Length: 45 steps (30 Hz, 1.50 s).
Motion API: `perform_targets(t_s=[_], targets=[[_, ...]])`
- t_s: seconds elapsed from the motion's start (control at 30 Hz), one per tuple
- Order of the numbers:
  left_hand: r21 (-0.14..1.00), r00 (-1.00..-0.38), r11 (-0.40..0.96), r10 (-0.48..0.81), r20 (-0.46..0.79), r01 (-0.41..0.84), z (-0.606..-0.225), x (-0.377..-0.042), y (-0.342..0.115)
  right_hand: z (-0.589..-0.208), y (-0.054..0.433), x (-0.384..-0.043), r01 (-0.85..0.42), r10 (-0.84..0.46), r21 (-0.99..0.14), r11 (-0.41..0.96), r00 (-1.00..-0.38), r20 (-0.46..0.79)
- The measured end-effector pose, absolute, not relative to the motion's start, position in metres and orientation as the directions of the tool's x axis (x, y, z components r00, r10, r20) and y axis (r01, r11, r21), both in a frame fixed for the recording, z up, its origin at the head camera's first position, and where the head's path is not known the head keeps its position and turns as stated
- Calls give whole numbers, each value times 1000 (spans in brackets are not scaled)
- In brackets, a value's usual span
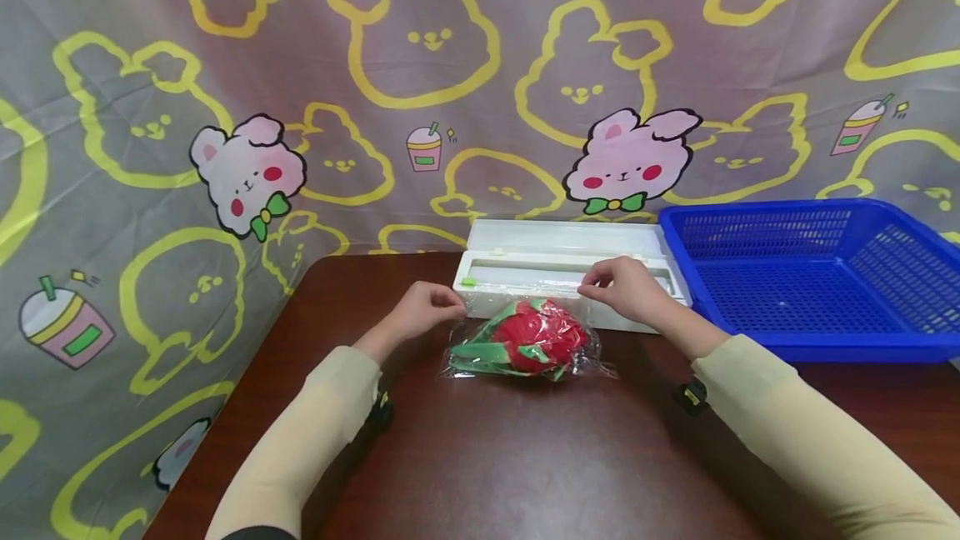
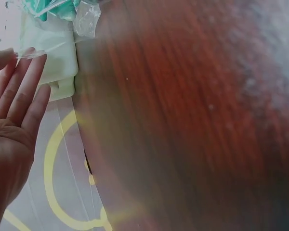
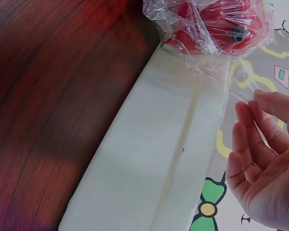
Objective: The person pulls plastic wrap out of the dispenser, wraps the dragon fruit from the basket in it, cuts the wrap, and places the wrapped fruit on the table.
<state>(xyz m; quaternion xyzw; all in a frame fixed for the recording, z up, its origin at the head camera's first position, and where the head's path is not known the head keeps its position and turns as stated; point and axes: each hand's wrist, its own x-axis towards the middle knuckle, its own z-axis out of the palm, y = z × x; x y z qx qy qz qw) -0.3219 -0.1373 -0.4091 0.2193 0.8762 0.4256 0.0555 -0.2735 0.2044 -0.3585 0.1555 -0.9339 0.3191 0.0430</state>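
A red and green bundle [image 1: 542,338], its exact kind obscured by shiny film, hangs or lies in clear cling film [image 3: 202,29] in front of the white cling film dispenser [image 1: 510,304]. At the left, my left hand [image 1: 427,307] pinches one upper corner of the film between thumb and fingertips. The opposite corner is pinched by my right hand [image 1: 626,286], held over the dispenser's front. In the right wrist view, the film stretches from the thumb and index finger down to the bundle. The dispenser's lid [image 1: 562,233] stands raised, and a small green slider [image 1: 468,282] shows at its left end.
A blue plastic basket [image 1: 795,348] stands right beside the dispenser. All of this is on a brown wooden table [image 1: 525,457], with a cartoon-printed curtain [image 1: 480,123] hanging behind and to the left.
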Motion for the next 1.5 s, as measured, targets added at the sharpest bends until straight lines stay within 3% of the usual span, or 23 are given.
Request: perform_targets(t_s=[0.23,0.6,0.73,0.93,1.03,1.23,1.5], targets=[[824,-899,479,431,78,301,-409,-316,-140,-359,208,-269,-323,-233,-597,735,-946,225],[899,-892,360,446,67,248,-405,-318,-123,-363,211,-256,-276,-223,-681,679,-960,167],[875,-898,396,431,92,279,-401,-316,-121,-364,213,-252,-306,-234,-686,661,-952,199],[770,-835,488,542,101,410,-406,-310,-124,-369,220,-251,-326,-243,-692,644,-945,220],[782,-836,482,542,86,394,-408,-306,-122,-370,221,-251,-323,-235,-694,644,-946,222],[895,-897,327,414,153,303,-406,-311,-117,-370,218,-250,-314,-215,-710,630,-949,229],[949,-902,143,375,212,282,-394,-311,-119,-367,215,-248,-284,-172,-734,617,-959,226]])
